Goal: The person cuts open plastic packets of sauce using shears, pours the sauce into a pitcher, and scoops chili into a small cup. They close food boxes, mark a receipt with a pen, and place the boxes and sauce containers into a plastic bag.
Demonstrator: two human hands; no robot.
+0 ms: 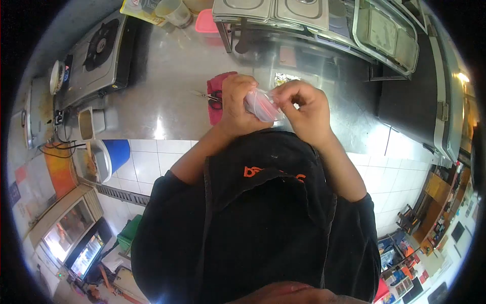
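Above the steel counter (167,101), in front of the black apron (268,202), a small clear plastic bag (260,105) was held between both hands, presumably so its mouth could be worked. The left hand (237,104) was clamped around it; the right hand (304,109) was pinched on its top edge. Reddish contents were seen inside. Scissors (210,95) were left on a red cloth (216,99) beside them.
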